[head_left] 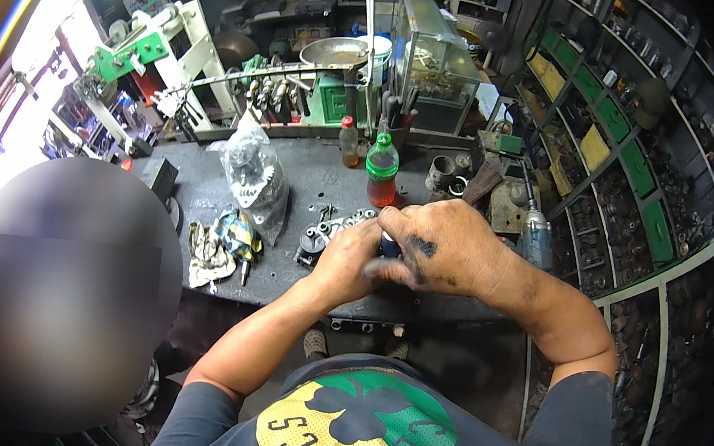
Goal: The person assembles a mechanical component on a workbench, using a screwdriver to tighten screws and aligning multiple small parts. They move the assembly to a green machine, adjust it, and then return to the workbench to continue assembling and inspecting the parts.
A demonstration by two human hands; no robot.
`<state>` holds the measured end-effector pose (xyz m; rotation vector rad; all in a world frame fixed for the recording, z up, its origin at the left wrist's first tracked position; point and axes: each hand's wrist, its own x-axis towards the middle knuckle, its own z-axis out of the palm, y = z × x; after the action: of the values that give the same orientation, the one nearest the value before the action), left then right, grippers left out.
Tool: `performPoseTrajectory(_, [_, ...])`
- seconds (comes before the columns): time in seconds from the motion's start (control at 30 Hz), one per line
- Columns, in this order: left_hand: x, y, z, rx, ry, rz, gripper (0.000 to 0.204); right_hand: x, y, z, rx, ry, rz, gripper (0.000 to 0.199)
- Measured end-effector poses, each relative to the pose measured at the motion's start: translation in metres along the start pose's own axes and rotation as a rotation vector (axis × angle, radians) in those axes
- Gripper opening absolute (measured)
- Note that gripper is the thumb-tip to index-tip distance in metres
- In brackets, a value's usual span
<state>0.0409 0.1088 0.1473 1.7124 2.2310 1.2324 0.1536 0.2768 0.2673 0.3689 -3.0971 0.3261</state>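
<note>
My left hand and my right hand meet over the front of the workbench, both closed. Between them shows a sliver of a small dark, rounded part; the fingers hide most of it, so I cannot tell its kind. Black grease marks the back of my right hand. Just beyond my left hand lies a grey metal machine part with round holes, partly covered by that hand. Behind my hands stands a plastic bottle with a green cap and red liquid.
On the dark workbench are a clear plastic bag of metal parts, crumpled rags, a small red-capped bottle, a brush and a power drill. A person is close at my left. Parts shelves line the right.
</note>
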Motion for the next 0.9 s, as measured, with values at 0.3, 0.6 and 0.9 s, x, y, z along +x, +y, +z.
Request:
performPoseTrajectory(0.3, [-0.013,-0.001,-0.004,-0.181,0.049,-0.014,0.041,0.0,-0.008,0.003,0.13,0.097,-0.089,0.05])
performPoseTrajectory(0.6, [-0.015,-0.01,0.007,-0.32,0.022,0.153,0.048,-0.001,-0.045,-0.016,0.035,0.058,-0.102,0.049])
performPoseTrajectory(0.9, [-0.015,0.002,-0.001,-0.506,-0.067,0.057,0.048,-0.003,-0.044,-0.021,-0.015,-0.009,-0.111,0.059])
